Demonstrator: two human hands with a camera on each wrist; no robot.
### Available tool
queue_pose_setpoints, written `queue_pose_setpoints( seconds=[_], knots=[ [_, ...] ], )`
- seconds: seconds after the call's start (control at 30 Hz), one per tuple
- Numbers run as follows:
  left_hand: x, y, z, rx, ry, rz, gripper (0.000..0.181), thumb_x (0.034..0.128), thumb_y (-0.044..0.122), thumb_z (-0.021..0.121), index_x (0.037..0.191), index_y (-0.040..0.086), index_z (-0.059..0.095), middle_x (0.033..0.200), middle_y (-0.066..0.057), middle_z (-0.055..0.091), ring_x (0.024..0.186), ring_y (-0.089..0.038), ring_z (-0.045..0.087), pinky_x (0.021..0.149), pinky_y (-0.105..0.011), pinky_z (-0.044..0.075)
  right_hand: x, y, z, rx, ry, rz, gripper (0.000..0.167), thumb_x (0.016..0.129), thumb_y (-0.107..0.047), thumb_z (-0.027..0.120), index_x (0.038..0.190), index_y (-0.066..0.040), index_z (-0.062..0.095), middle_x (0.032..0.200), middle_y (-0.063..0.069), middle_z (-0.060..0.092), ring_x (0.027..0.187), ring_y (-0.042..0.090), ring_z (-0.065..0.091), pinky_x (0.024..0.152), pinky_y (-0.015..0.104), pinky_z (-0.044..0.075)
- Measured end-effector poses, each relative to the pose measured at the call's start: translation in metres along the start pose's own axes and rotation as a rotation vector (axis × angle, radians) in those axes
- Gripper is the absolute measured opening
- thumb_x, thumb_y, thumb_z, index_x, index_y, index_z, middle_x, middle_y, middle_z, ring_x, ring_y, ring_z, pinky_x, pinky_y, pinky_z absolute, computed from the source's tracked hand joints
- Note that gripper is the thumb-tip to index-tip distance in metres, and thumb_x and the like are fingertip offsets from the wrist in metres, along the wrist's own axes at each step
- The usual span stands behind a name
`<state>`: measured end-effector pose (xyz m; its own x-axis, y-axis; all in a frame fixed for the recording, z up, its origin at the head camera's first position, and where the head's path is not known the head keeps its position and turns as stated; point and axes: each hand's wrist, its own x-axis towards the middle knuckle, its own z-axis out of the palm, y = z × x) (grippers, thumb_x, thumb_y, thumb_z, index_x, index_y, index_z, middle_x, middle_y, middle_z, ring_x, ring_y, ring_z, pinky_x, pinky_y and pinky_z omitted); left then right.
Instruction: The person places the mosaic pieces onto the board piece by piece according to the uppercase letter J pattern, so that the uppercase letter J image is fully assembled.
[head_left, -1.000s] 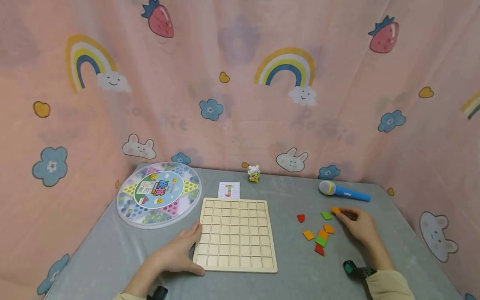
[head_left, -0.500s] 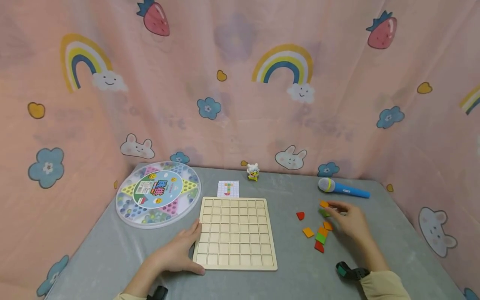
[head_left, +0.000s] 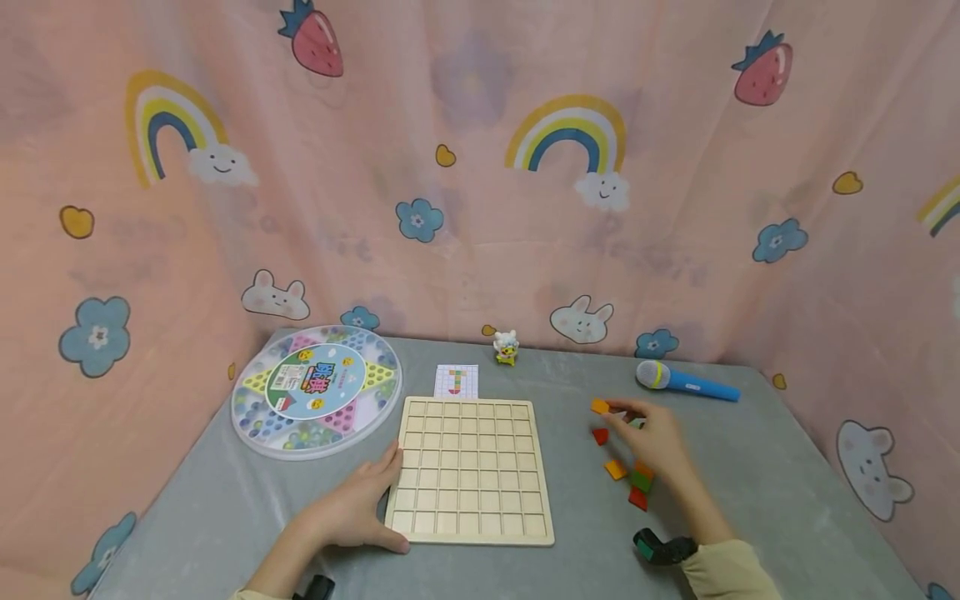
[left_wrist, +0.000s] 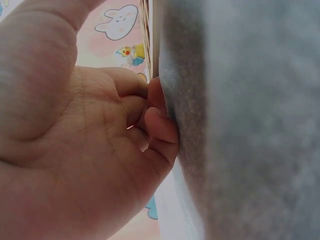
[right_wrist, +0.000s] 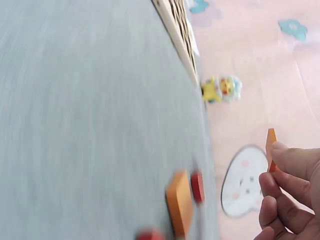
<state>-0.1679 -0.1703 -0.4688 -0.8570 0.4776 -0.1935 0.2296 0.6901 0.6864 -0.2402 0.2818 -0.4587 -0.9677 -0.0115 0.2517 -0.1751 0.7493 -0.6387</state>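
Observation:
In the head view a wooden grid board (head_left: pixel 468 471) lies on the grey table. My left hand (head_left: pixel 352 506) rests at its left edge, thumb by the near left corner, fingers against the side; in the left wrist view several fingertips (left_wrist: pixel 161 125) bend at that side. My right hand (head_left: pixel 651 440) pinches an orange square tile (head_left: pixel 600 406) between thumb and fingers, right of the board. In the right wrist view this held tile (right_wrist: pixel 271 150) is seen nearly edge-on, above the table. Below the hand lie a red rounded piece (head_left: pixel 600 436), an orange tile (head_left: pixel 616 470) and others partly hidden.
A small pattern card (head_left: pixel 456 381) lies behind the board. A round Chinese checkers set (head_left: pixel 318 392) is at the left. Farther back stand a small figurine (head_left: pixel 506 347) and, to the right, a blue toy microphone (head_left: pixel 686 382). A printed curtain surrounds the table.
My right hand has moved left with the orange tile, from beside the green tile to above the red rounded piece. My left hand has stayed at the board.

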Motion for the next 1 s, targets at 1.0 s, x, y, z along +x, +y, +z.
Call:
queue_pose_setpoints(
  seconds=[1.0],
  knots=[
    [0.003,-0.003,0.001,-0.003,0.007,-0.005,0.134,0.0690,0.046,0.099,0.164,-0.010,0.022,0.174,-0.030,0.011,0.155,-0.056,0.019,0.121,-0.070,0.025,0.019,-0.086,0.101,0.174,-0.094,-0.141,0.019,0.092,-0.013,0.083,0.110,-0.005,0.083,0.100,0.006,0.079,0.081,0.017,0.063,0.060,0.024,0.045]
  ],
)
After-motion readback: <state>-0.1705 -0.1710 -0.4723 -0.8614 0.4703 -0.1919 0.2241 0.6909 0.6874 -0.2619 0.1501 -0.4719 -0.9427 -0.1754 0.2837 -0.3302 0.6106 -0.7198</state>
